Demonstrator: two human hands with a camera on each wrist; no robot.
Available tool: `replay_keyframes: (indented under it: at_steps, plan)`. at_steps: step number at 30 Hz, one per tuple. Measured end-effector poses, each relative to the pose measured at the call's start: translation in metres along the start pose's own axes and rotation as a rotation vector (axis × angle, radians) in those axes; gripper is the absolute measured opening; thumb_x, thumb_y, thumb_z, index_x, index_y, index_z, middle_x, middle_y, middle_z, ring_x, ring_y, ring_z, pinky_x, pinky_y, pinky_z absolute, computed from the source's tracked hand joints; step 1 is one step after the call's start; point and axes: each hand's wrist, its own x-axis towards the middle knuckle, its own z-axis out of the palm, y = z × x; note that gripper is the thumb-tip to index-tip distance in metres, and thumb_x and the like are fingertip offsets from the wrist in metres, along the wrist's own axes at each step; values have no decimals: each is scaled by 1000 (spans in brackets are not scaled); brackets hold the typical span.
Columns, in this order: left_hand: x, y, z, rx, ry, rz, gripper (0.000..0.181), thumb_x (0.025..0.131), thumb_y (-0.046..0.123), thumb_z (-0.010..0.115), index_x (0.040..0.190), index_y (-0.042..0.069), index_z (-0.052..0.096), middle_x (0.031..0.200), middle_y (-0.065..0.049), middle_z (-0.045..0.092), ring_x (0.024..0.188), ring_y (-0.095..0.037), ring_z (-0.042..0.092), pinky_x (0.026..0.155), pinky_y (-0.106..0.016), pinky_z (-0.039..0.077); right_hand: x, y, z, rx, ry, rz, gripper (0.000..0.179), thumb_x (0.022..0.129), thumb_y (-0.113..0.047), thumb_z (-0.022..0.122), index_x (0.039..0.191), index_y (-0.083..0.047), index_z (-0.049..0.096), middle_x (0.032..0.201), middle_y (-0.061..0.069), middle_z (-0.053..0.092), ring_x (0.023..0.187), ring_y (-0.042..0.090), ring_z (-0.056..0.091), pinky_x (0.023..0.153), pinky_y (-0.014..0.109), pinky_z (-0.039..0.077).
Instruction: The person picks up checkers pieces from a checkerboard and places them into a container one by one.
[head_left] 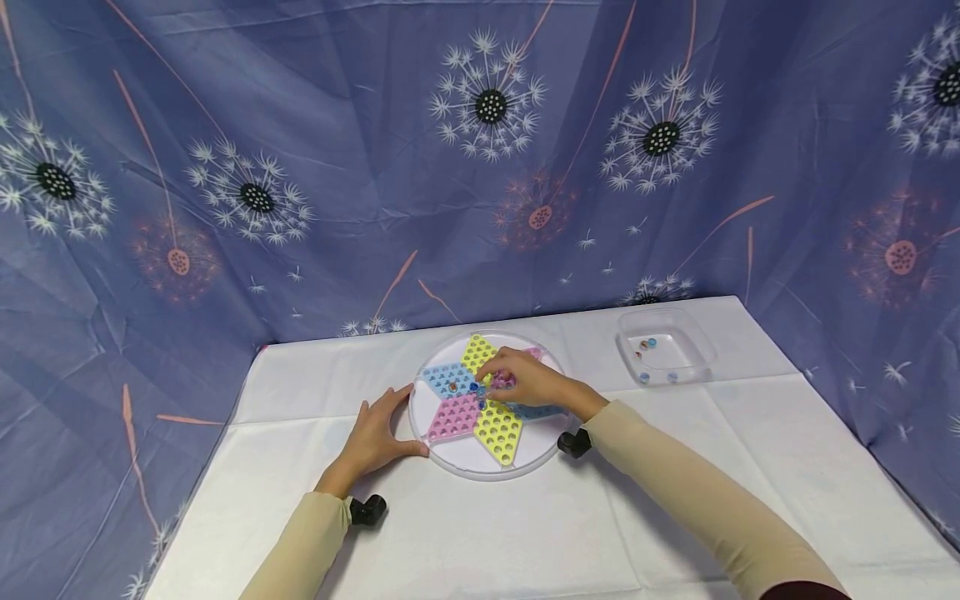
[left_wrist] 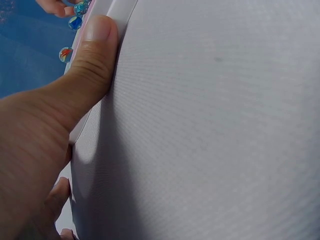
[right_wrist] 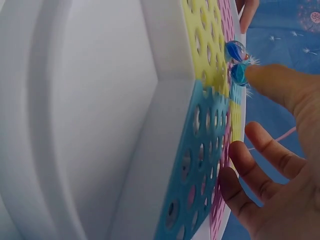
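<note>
A round white Chinese checkers board (head_left: 457, 468) with pink, yellow and blue star points lies on the table. My left hand (head_left: 371, 437) spreads thumb and fingers against its left rim; in the left wrist view the thumb (left_wrist: 92, 60) lies along the edge. Over the board's middle, my right hand (head_left: 528, 382) pinches a teal marble (right_wrist: 239, 74) at the thumb tip; the index finger is hidden in the right wrist view. Right beside it is a blue swirled marble (right_wrist: 235, 51). An orange-streaked marble (left_wrist: 65, 54) sits on the blue section.
At the back right stands a clear plastic container (head_left: 705, 354) with several marbles (head_left: 652, 342) in it. White cloth (head_left: 465, 542) covers the table. A blue dandelion-print curtain (head_left: 360, 150) hangs behind and at the sides.
</note>
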Motion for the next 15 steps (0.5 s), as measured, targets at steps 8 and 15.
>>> replay_keyframes:
  at_steps: [8,15]
  plan:
    - [0,1,-1,-1,-3,-3,116,57,59,87,152,16,36,153,-14,38,144,-37,26,116,-63,3,5,6,8,-42,4,27,23,89,-23,74,111,-18,73,109,9,60,96,21,57,82,33,52]
    - [0,2,0,8,-2,-1,116,57,59,86,152,16,36,153,-14,39,144,-38,27,116,-63,3,8,6,11,-79,4,45,18,88,-23,74,106,-22,74,107,5,61,95,19,57,83,33,49]
